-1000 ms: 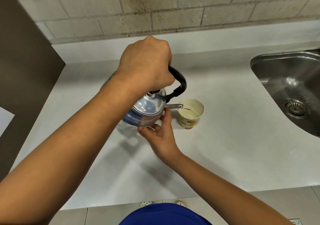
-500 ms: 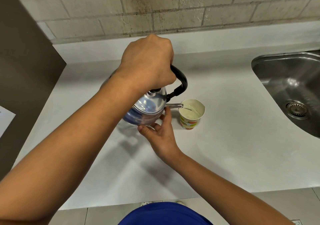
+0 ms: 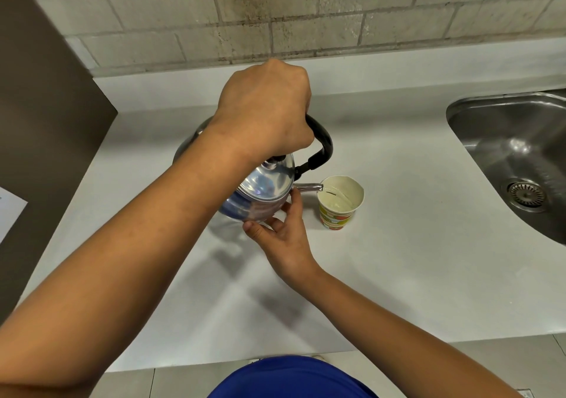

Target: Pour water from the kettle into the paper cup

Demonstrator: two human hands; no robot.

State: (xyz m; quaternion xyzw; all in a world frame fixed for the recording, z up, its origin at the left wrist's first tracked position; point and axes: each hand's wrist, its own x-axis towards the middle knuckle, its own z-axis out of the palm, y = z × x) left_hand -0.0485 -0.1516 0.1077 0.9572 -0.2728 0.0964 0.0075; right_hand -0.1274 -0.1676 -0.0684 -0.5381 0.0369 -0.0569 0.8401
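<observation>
A shiny metal kettle [image 3: 260, 194] with a black handle hangs tilted to the right above the white counter. My left hand [image 3: 265, 113] is closed around the handle from above. My right hand [image 3: 283, 235] has its fingers spread against the kettle's lower right side, below the spout. The spout tip reaches over the rim of a paper cup [image 3: 338, 203] with a coloured pattern, which stands upright on the counter just right of the kettle. A thin stream of water runs from the spout into the cup.
A steel sink [image 3: 520, 165] with a drain is set in the counter [image 3: 398, 260] at the right. A brick wall rises behind. A dark panel [image 3: 39, 122] stands at the left with a sheet of white paper on it.
The kettle and both hands keep almost the same pose. Water now shows running from the spout into the cup.
</observation>
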